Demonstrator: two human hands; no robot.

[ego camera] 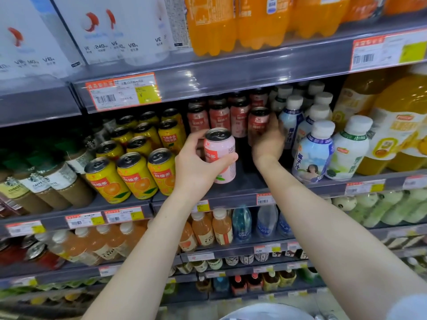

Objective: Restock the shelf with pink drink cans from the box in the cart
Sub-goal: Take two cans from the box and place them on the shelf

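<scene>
- Your left arm rises from the bottom edge, left of centre, with the bare forearm angled up toward mid-frame.
- Your left hand (198, 165) grips a pink can (219, 148), thumb across its front and fingers behind.
- Your right arm climbs from the lower right corner, slanting up and left.
- Your right hand (269, 139), just right of centre and higher than the left, curls round a second pink can (258, 123).

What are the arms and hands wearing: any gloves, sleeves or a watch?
No gloves on the left hand or right hand, and no rings, watch or wristband show. The left forearm is uncovered to the frame edge. The right forearm is uncovered up to what looks like a pale blue sleeve in the bottom right corner.
</scene>
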